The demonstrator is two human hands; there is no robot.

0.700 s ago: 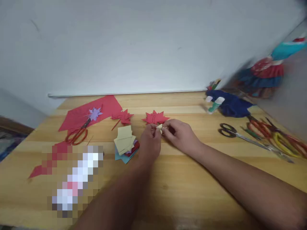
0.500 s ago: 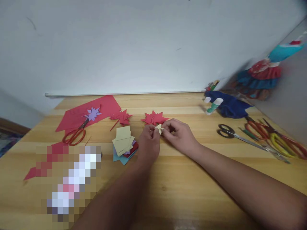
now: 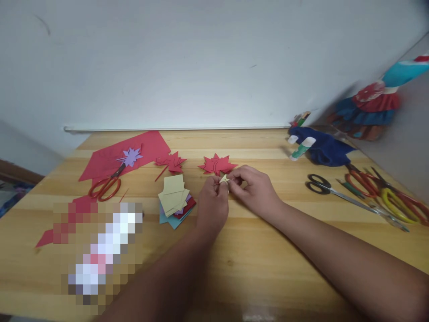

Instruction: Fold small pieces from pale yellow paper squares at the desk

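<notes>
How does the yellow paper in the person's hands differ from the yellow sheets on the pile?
The held yellow paper is up at the fingertips of the left hand and right hand; the yellow sheets lie loosely overlapped on the pile. The held paper shows a pointed shape, while the sheets look flat and square-cornered. Both are pale yellow.
</notes>
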